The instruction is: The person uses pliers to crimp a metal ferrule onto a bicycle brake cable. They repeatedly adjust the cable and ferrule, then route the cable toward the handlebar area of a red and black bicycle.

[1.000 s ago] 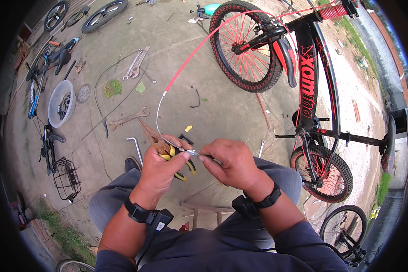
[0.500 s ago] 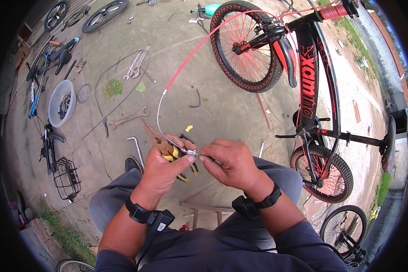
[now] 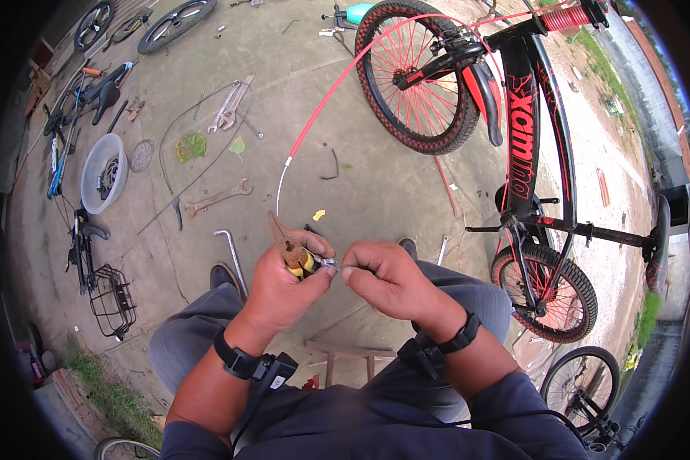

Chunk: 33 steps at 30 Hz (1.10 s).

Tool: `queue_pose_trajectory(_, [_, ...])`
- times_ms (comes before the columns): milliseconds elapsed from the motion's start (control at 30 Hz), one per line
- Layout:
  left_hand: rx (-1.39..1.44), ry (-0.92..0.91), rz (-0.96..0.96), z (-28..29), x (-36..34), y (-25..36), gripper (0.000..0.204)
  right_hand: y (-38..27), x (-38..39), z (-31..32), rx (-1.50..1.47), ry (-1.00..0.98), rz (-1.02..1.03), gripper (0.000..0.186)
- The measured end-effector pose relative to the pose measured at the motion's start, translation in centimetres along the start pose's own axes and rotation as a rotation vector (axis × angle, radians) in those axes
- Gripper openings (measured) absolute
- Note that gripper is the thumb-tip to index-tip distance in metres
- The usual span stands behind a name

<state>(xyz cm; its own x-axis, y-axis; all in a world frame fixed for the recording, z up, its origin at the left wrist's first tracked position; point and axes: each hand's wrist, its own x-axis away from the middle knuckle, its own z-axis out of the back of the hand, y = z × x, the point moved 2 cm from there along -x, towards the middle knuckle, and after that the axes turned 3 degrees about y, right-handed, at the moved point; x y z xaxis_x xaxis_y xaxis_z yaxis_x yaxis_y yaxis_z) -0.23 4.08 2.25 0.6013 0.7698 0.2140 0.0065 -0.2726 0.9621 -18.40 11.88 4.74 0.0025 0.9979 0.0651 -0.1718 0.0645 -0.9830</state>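
My left hand (image 3: 278, 285) is closed around a pair of pliers (image 3: 288, 247) with rusty jaws and yellow-and-black handles. The same hand pinches a small silver metal fitting (image 3: 326, 262) between thumb and fingers. A brake cable in red housing (image 3: 320, 109) arcs down from the black-and-red bicycle (image 3: 522, 115). Its bare silver inner wire (image 3: 282, 184) runs on behind the pliers to my left hand. Just right of the fitting, my right hand (image 3: 391, 280) has thumb and forefinger pressed together; what they pinch is too small to make out.
Wrenches (image 3: 228, 107), another rusty wrench (image 3: 218, 199) and a bent silver bar (image 3: 230, 257) lie on the concrete. At left stand a translucent tub (image 3: 103, 175) with parts in it and a black wire basket (image 3: 113, 303). A wooden stool (image 3: 349, 350) is below my hands.
My right hand has drawn slightly right, away from the fitting. The pliers in my left hand have turned more upright, and the cable's housing end has shifted a little right and down.
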Motion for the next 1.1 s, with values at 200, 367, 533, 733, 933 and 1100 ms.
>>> queue_pose_trajectory(200, [-0.029, -0.077, 0.137, -0.3, 0.2, -2.8, 0.022, -1.3, 0.1, -0.7, -0.423, -0.058, -0.082, 0.017])
queue_pose_trajectory(367, [0.013, -0.134, 0.085, -1.1, 0.7, -3.6, 0.020, -0.9, 0.2, 0.5, -0.440, 0.017, -0.144, 0.022])
queue_pose_trajectory(533, [0.115, -0.043, 0.123, -0.8, 0.5, -3.8, 0.021, -1.1, 0.4, 1.0, -0.423, 0.015, -0.180, 0.021])
queue_pose_trajectory(733, [0.410, 0.046, 0.232, 0.9, 0.3, -1.5, 0.024, -1.0, 0.3, 0.9, -0.388, 0.008, -0.182, 0.021])
queue_pose_trajectory(933, [0.549, 0.043, 0.186, 1.7, 0.0, -1.2, 0.023, -1.1, 0.2, 0.6, -0.372, 0.016, -0.205, 0.020])
queue_pose_trajectory(1100, [0.575, 0.042, 0.168, 2.0, 0.0, -0.9, 0.022, -1.0, 0.1, 0.6, -0.370, 0.006, -0.198, 0.019])
